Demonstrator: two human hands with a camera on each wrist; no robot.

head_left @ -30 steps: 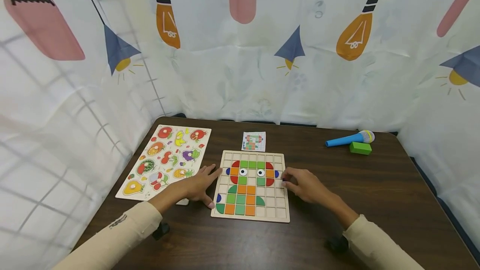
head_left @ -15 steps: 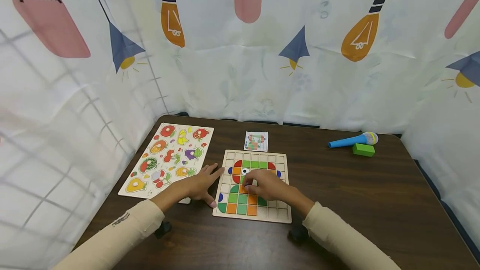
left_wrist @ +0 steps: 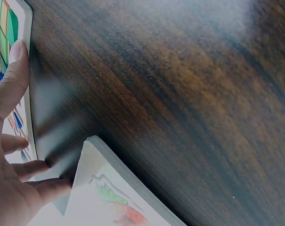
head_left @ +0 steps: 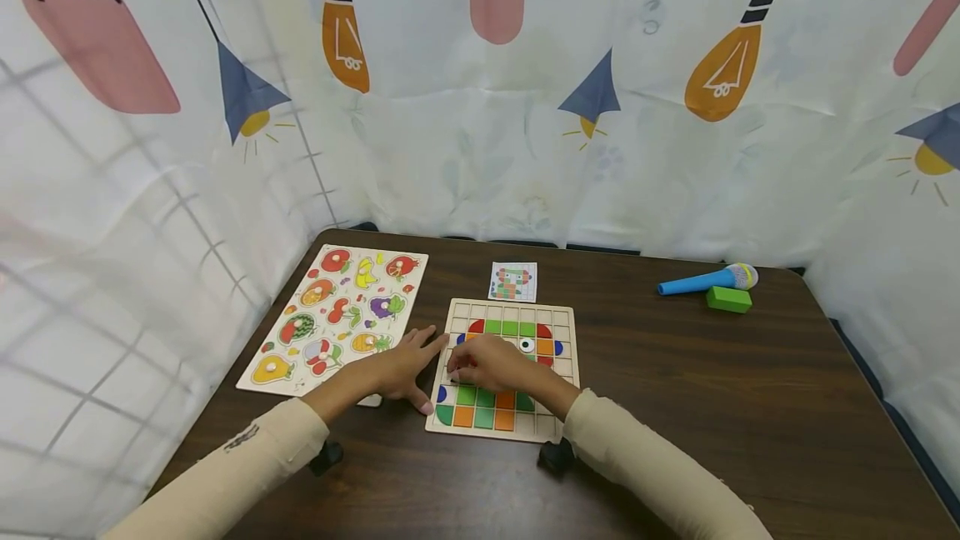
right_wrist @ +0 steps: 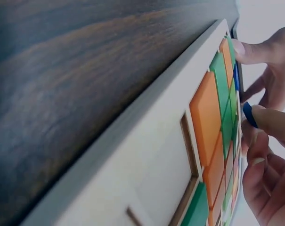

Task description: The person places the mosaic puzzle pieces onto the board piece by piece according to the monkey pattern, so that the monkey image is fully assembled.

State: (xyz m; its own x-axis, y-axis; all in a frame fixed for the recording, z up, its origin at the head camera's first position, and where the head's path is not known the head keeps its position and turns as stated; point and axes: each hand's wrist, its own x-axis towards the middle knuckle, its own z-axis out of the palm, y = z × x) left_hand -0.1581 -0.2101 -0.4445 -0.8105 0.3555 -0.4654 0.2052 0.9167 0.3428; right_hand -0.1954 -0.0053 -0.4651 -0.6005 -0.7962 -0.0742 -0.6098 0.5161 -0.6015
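A wooden grid board lies on the table with coloured tiles making a face-like figure with round eyes. Thumb and fingertips of my right hand pinch a small blue tile with a curved edge, just above the board's left part. This hand hides one eye and several tiles in the head view. My left hand is spread at the board's left edge, its thumb resting on the rim near the lower left corner. A picture card with a similar figure lies behind the board.
To the left lies a fruit puzzle board, its near corner beneath the left wrist. A blue toy microphone and a green block sit at the back right. Curtains hang around the table.
My right hand has moved left from the board's right edge, across the figure, to its left part, carrying the blue tile. The left hand stays at the board's edge.
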